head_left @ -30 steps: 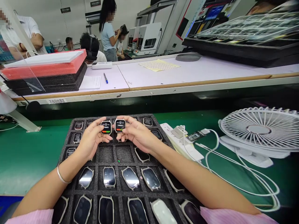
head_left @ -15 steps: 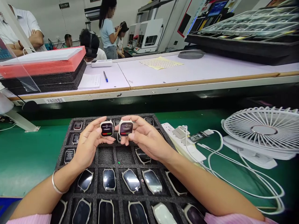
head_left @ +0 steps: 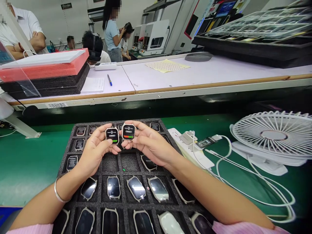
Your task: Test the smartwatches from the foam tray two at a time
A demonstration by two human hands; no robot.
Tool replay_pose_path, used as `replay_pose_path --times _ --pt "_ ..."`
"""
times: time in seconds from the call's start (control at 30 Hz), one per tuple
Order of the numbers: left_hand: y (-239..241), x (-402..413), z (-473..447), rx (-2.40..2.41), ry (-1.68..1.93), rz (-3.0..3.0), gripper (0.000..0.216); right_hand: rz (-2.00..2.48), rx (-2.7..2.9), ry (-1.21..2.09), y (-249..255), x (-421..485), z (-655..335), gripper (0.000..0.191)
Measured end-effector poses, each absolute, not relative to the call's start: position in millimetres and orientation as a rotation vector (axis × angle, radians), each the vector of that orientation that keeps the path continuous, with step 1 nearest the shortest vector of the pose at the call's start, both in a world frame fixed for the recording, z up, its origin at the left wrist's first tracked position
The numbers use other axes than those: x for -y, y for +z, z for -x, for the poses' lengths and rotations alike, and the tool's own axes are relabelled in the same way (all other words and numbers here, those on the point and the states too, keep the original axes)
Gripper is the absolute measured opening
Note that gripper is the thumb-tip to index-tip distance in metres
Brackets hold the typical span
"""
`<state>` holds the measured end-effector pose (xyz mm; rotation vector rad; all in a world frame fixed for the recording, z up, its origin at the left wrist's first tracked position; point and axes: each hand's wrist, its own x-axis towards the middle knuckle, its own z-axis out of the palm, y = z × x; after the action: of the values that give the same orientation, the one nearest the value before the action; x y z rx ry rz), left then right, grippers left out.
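My left hand (head_left: 95, 150) grips a small smartwatch body (head_left: 112, 135) with a lit screen, thumb at its lower edge. Beside it, my right hand (head_left: 147, 143) grips a second lit smartwatch body (head_left: 128, 131). Both watches are held side by side, almost touching, above the far half of a black foam tray (head_left: 122, 161). The tray's pockets hold several more watch bodies, such as one (head_left: 113, 187) with a dark screen in a near row. Two pockets just below my hands stand empty.
A white power strip (head_left: 192, 151) with plugged chargers and white cables lies right of the tray. A white desk fan (head_left: 273, 136) sits at the far right. Behind is a raised shelf with stacked foam trays (head_left: 46, 76), a pen (head_left: 109, 80) and paper. Several people are at the back.
Both watches have stayed in my hands and shifted slightly. The right watch's screen went from a red-green bar to dim and back to a lit green mark.
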<state>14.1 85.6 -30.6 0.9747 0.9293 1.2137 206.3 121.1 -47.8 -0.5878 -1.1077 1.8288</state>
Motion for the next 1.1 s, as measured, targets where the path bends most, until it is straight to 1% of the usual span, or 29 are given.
replay_pose_path --times 0.3,0.57,0.83,1.0,1.1 --pt "-33.4 -87.5 -14.1 -1.006 1.203 -1.043 0.052 0.628 1.185 1.732 -46.7 -118.2 -205.7 0.046" --pt "-35.5 -86.5 -12.4 -0.951 1.226 -1.096 0.051 0.599 1.121 1.803 -44.8 -119.4 -207.3 0.045" --pt "-39.6 -88.5 -12.9 -0.959 1.221 -1.163 0.053 0.587 1.183 1.762 -44.8 -116.0 -203.3 0.047" --pt "-39.4 -90.4 -13.1 -0.965 1.218 -1.175 0.053 0.603 1.239 1.732 -46.9 -115.4 -203.3 0.046" --pt "-37.9 -89.8 -13.0 -0.972 1.207 -1.122 0.049 0.622 1.270 1.699 -47.8 -116.6 -204.2 0.044"
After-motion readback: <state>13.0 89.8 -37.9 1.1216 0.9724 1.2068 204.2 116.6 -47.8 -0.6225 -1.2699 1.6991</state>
